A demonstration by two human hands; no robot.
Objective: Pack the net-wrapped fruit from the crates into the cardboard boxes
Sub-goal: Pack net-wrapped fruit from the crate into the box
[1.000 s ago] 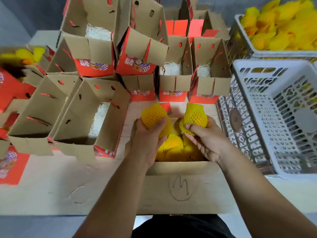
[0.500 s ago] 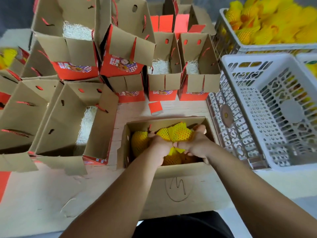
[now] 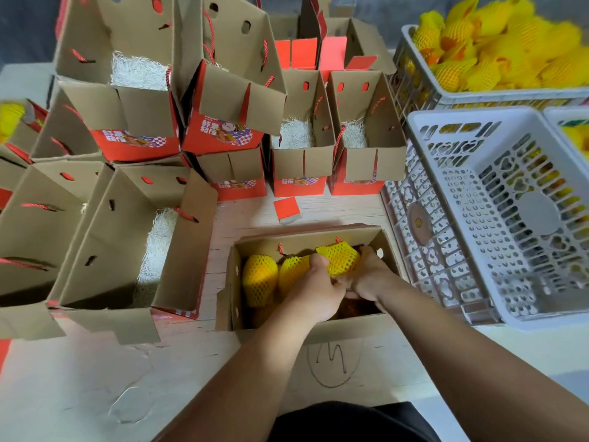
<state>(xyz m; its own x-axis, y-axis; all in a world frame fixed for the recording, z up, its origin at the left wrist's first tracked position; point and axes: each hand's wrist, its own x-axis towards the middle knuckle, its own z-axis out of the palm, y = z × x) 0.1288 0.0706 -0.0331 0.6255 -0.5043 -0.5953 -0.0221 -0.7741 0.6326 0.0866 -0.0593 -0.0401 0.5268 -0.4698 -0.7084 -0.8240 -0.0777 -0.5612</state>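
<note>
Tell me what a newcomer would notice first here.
Probably both hands pressing yellow net-wrapped fruit into the open cardboard box at bottom centre. Next, the white crate heaped with wrapped fruit at top right, and the red gift boxes standing open behind.

head view, close, looking down

Both my hands, left hand [image 3: 314, 290] and right hand [image 3: 366, 277], lowered from above near box [image 3: 347, 323] into it; two netted fruits [image 3: 338, 258] I held aloft now pressed down among others inside.
</note>
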